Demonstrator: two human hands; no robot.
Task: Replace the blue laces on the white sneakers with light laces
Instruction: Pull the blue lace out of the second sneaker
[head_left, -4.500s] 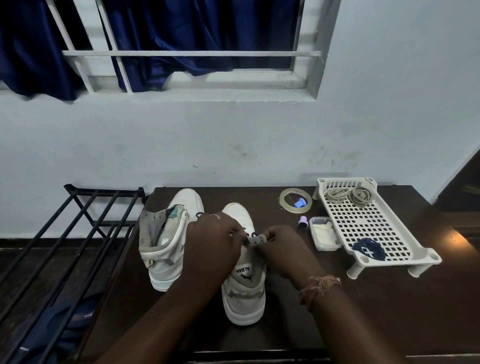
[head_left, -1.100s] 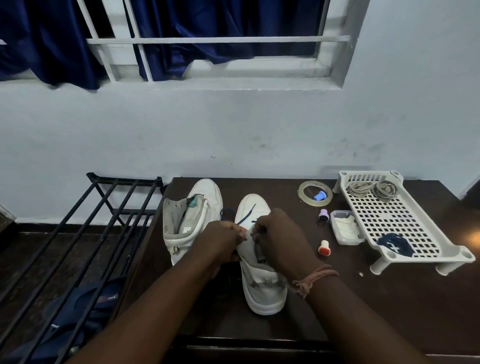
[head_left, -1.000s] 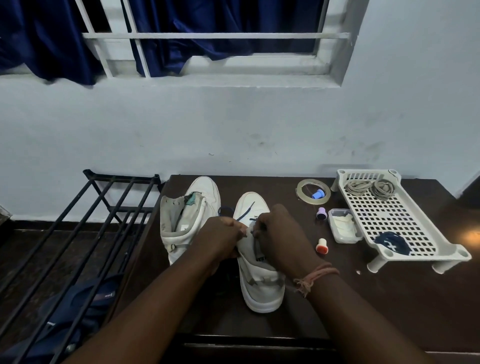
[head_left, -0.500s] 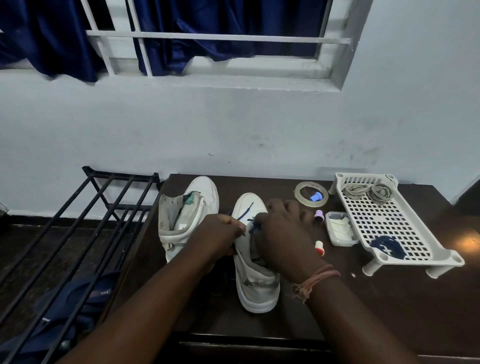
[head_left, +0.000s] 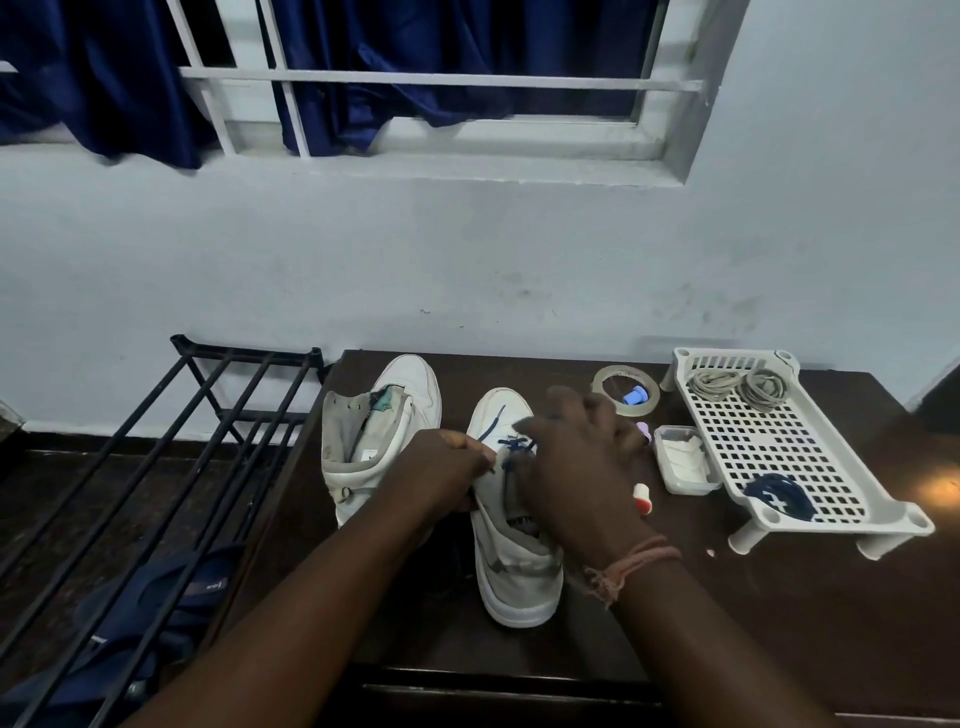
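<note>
Two white sneakers stand on the dark table. The left sneaker (head_left: 374, 421) has no lace in it. The right sneaker (head_left: 511, 561) still carries a blue lace (head_left: 511, 447) near its toe end. My left hand (head_left: 441, 473) grips the right sneaker's left side. My right hand (head_left: 571, 462) is over the sneaker's eyelets, fingers curled at the blue lace; it is blurred. Light laces (head_left: 737, 384) lie coiled at the far end of the white perforated tray (head_left: 831, 514). A bundled blue lace (head_left: 779, 496) lies at the tray's near end.
A tape roll (head_left: 602, 382) with a blue cap (head_left: 636, 397) inside, a small clear box (head_left: 683, 460) and small thread spools (head_left: 643, 499) lie between the sneaker and the tray. A black metal rack (head_left: 156, 467) stands left of the table.
My right hand has moved up toward the toe of the right sneaker, pulling at the blue lace. My left hand stays on the sneaker's side.
</note>
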